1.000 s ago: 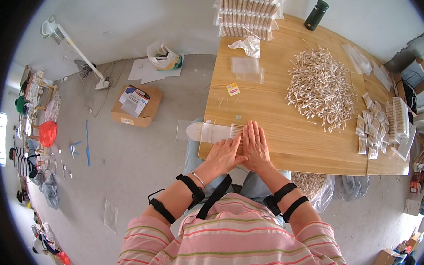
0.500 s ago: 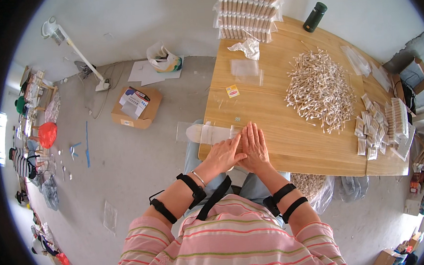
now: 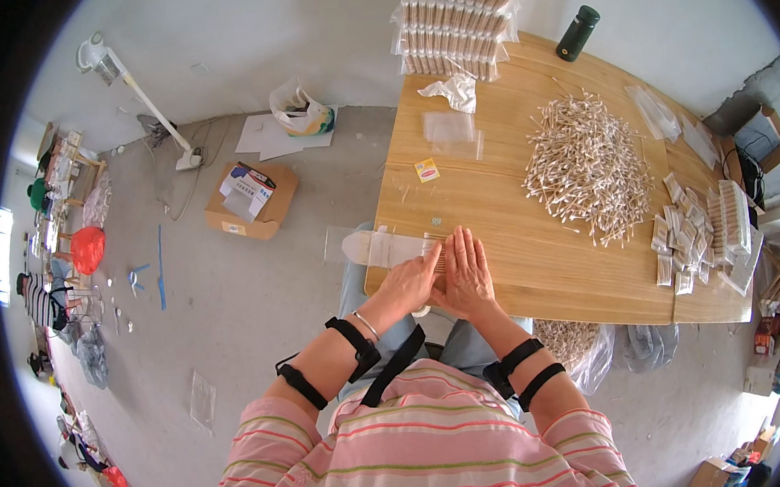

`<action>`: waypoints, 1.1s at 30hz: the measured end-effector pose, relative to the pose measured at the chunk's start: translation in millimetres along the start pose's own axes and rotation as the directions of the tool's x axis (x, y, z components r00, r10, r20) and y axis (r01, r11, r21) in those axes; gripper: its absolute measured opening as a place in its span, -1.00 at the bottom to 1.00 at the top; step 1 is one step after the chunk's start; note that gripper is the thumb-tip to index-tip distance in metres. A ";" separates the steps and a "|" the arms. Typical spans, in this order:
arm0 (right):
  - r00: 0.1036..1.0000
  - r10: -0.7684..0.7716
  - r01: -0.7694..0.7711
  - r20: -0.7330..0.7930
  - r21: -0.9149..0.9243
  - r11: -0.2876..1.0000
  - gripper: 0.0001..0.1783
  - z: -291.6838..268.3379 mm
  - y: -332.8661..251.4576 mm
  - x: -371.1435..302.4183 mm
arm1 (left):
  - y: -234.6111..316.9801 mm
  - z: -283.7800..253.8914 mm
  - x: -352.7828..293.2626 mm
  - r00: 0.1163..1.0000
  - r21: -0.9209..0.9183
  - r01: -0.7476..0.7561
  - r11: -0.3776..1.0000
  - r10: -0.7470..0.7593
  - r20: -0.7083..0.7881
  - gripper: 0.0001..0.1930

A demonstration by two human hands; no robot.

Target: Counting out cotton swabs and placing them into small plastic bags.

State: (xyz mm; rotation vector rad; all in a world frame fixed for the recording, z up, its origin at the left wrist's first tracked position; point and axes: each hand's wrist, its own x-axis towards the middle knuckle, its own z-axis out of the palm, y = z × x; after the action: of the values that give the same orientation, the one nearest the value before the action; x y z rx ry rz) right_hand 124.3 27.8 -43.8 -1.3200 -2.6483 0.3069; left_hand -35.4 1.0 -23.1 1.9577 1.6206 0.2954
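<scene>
A row of cotton swabs [image 3: 433, 240] lies flat near the table's front left edge, partly covered by my hands. My left hand [image 3: 410, 282] reaches over it from the left, index finger stretched along the swabs; its other fingers show only in part. Beside it, my right hand [image 3: 465, 279] rests with straight fingers, palm down, against the row's right side. What lies beneath the palms is hidden. Left of the swabs, a clear flat strip with a rounded end [image 3: 363, 247] sticks out past the table edge. A big loose heap of cotton swabs [image 3: 589, 169] spreads to the right.
The wooden table [image 3: 492, 161] also bears stacked swab packs [image 3: 457, 25], plastic sleeves [image 3: 450, 127], a small yellow packet [image 3: 427, 170], a dark bottle [image 3: 579, 33] and filled small packs [image 3: 681, 236]. An open cardboard box [image 3: 268, 215] stands on the floor at left.
My left thumb has drawn in, out of sight. Both hands stay at the swab row, with the right shifted very slightly left.
</scene>
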 end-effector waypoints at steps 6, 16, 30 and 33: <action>1.000 -0.003 0.003 -0.005 -0.024 1.000 0.11 -0.1 0.7 0.0 | 2.9 -0.5 4.0 0.999 0.030 0.018 0.999 -0.016 -0.046 -0.36; 0.999 0.015 -0.012 0.045 -0.056 0.998 0.08 -3.1 0.0 0.8 | 5.7 -3.5 7.0 0.997 0.071 0.000 0.998 0.005 -0.083 -0.42; 1.000 0.019 -0.019 -0.007 0.047 0.999 0.18 -3.0 -4.6 -2.9 | -19.7 -26.0 60.6 0.940 -0.097 0.026 0.995 -0.058 -0.336 -0.82; 0.999 0.034 -0.033 -0.017 0.052 0.998 0.16 -0.9 -7.3 -2.6 | -27.5 7.4 41.2 0.858 -0.452 -0.092 0.887 -0.160 -0.488 -0.68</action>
State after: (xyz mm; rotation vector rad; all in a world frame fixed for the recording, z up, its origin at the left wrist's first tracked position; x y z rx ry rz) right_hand 120.5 21.6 -41.1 -1.3467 -2.5880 0.3635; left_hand -44.5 40.9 -52.1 1.5427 1.6885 1.1689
